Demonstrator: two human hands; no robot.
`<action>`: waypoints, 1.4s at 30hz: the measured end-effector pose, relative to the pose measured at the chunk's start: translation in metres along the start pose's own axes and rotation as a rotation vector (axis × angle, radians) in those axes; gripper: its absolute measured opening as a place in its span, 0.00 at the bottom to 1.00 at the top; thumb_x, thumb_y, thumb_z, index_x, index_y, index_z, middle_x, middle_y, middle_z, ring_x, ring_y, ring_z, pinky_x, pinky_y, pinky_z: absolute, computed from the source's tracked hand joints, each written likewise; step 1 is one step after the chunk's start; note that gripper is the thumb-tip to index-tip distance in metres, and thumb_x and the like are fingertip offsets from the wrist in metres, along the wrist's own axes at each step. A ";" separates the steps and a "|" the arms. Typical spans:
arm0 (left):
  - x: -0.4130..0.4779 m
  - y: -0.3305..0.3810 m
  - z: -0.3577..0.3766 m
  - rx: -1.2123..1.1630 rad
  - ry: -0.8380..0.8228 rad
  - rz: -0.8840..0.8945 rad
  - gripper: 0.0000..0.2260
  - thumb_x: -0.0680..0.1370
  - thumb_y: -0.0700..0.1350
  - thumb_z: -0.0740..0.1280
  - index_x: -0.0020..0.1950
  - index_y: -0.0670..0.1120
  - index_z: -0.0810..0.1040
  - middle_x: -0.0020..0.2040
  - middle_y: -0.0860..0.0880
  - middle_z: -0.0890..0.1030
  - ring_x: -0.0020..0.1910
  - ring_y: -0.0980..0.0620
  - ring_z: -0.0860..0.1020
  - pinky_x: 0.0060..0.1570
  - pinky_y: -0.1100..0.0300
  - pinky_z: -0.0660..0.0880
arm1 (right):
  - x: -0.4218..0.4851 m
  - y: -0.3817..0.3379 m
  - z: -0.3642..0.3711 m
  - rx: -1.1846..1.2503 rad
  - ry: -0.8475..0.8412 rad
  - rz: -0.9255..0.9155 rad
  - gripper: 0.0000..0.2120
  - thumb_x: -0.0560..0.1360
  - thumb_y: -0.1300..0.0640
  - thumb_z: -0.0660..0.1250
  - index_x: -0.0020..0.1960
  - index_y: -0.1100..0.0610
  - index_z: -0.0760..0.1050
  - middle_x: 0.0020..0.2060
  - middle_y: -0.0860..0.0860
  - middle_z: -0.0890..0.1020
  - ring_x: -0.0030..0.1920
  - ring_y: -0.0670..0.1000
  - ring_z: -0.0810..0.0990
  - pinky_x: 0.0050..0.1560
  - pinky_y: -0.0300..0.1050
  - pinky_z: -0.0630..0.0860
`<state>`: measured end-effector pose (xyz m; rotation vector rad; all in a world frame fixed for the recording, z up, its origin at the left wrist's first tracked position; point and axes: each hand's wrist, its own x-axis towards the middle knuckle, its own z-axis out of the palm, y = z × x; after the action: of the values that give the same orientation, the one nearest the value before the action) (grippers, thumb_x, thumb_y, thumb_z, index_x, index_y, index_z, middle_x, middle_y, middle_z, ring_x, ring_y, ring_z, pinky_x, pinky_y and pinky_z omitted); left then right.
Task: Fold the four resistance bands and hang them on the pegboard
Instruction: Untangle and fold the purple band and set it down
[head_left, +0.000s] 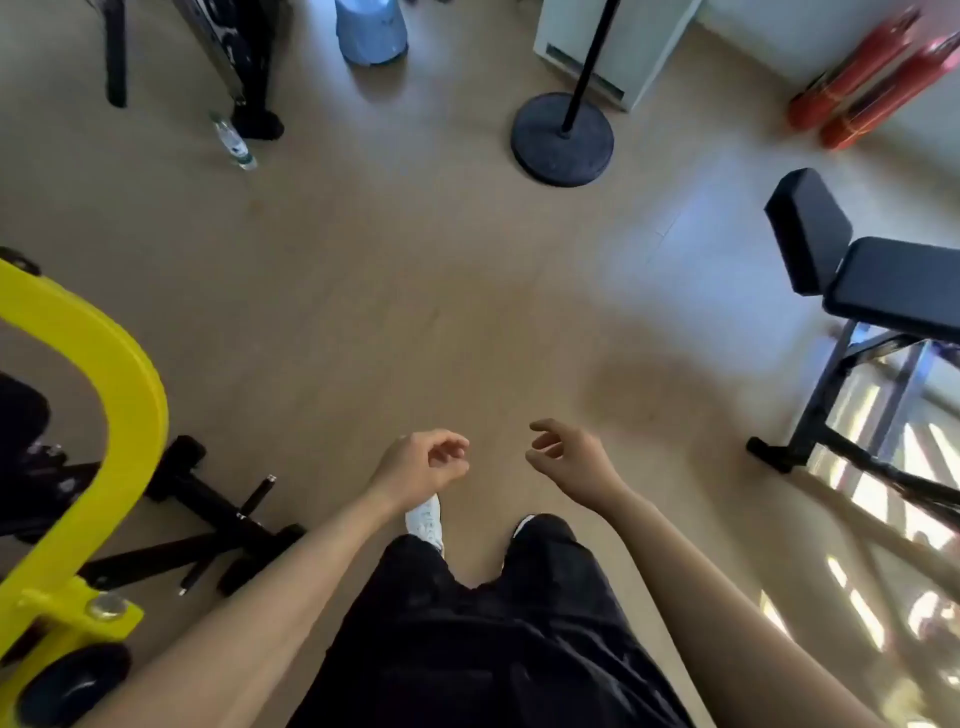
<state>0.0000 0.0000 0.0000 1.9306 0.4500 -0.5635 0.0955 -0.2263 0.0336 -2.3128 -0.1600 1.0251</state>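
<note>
Neither a resistance band nor the pegboard shows in the head view. My left hand hangs in front of me over the floor with its fingers loosely curled and nothing in it. My right hand is a short way to its right, also loosely curled and holding nothing. Below them are my black trousers and a white shoe on the beige floor.
A yellow machine frame and black stand legs fill the left. A black bench stands at the right. At the back are a round black pole base, a water bottle, a blue bin and red rolls.
</note>
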 end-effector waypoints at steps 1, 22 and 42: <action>0.010 0.001 -0.010 0.014 0.008 0.018 0.11 0.75 0.48 0.75 0.57 0.55 0.84 0.49 0.61 0.85 0.49 0.60 0.82 0.57 0.56 0.79 | 0.008 -0.008 0.001 0.015 0.012 -0.005 0.19 0.77 0.54 0.70 0.68 0.52 0.76 0.54 0.50 0.83 0.51 0.50 0.82 0.55 0.47 0.77; 0.246 0.163 -0.166 -0.089 0.211 -0.047 0.08 0.77 0.43 0.74 0.56 0.49 0.85 0.51 0.55 0.86 0.50 0.61 0.83 0.52 0.71 0.76 | 0.267 -0.118 -0.181 -0.020 -0.039 -0.112 0.20 0.77 0.52 0.69 0.68 0.51 0.76 0.53 0.47 0.82 0.51 0.48 0.81 0.54 0.45 0.76; 0.495 0.174 -0.457 -0.106 0.199 -0.150 0.10 0.76 0.43 0.75 0.52 0.57 0.82 0.46 0.64 0.85 0.49 0.61 0.83 0.62 0.54 0.78 | 0.564 -0.397 -0.272 -0.216 -0.095 -0.176 0.19 0.77 0.54 0.71 0.68 0.53 0.76 0.54 0.50 0.82 0.52 0.50 0.80 0.53 0.42 0.74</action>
<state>0.5840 0.3775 0.0119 1.8681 0.7419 -0.4351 0.7300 0.1570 0.0423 -2.3896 -0.5265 1.0722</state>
